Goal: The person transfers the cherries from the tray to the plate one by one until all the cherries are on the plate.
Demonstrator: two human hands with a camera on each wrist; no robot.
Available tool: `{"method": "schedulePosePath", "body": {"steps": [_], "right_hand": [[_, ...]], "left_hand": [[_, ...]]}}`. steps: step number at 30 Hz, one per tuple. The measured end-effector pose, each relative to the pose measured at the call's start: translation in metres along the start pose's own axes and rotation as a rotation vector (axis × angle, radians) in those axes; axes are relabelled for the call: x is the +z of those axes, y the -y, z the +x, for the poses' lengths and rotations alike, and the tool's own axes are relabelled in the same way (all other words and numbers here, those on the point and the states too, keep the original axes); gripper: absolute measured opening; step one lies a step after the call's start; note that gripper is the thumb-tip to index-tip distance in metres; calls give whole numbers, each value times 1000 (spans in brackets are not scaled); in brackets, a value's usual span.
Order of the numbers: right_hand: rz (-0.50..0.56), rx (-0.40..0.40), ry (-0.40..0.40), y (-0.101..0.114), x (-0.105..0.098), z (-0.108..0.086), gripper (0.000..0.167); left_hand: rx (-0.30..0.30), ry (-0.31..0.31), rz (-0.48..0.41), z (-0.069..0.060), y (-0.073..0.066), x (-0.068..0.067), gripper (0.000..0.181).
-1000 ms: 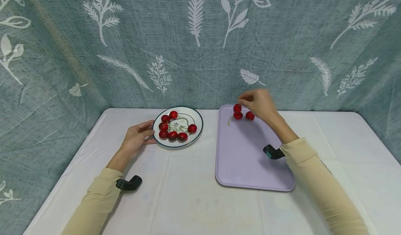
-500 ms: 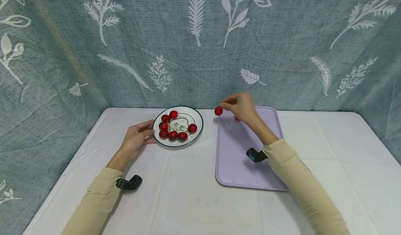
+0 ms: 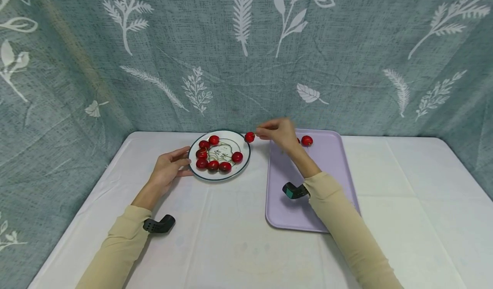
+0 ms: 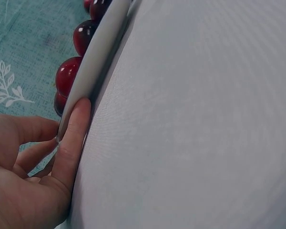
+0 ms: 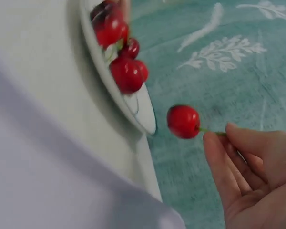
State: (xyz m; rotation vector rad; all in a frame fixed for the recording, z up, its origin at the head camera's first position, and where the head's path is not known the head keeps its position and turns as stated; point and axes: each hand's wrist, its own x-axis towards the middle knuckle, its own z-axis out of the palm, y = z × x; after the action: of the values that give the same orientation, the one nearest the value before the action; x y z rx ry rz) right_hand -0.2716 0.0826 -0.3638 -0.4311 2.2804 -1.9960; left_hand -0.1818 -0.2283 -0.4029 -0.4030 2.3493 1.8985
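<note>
A white plate (image 3: 219, 178) with a dark rim holds several red cherries (image 3: 225, 167). My left hand (image 3: 169, 169) rests at its left edge, fingers fairly straight against the rim; one lies along the plate's outer side (image 4: 97, 62) in the left wrist view. My right hand (image 3: 279, 134) pinches a cherry (image 3: 249, 137) by its green stem between thumb and fingertip. In the right wrist view this cherry (image 5: 183, 121) hangs in the air, apart from the plate and just beyond its right edge.
A lilac tray (image 3: 283, 218) lies right of the plate, partly under my right forearm. Near its far edge sits a cherry (image 3: 307, 141), with another mostly hidden behind my right wrist. A patterned green cloth (image 3: 246, 87) stands behind the white-covered table.
My right hand has lifted the cherry from above the tray's far end and carried it left to the plate's right edge. My left hand and the plate have stayed put.
</note>
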Motion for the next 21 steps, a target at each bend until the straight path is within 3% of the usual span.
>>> {"method": "schedulePosePath", "body": {"steps": [4, 13, 17, 21], "right_hand": [[133, 77, -6, -3, 10, 3, 25], [212, 155, -88, -15, 34, 8, 24], [200, 197, -115, -18, 43, 9, 22], [98, 186, -142, -19, 51, 12, 19]], "left_hand": [[0, -1, -2, 0, -1, 0, 54], [-9, 4, -13, -3, -4, 0, 54], [-11, 7, -26, -2, -2, 0, 54], [-16, -1, -29, -1, -1, 0, 54]]}}
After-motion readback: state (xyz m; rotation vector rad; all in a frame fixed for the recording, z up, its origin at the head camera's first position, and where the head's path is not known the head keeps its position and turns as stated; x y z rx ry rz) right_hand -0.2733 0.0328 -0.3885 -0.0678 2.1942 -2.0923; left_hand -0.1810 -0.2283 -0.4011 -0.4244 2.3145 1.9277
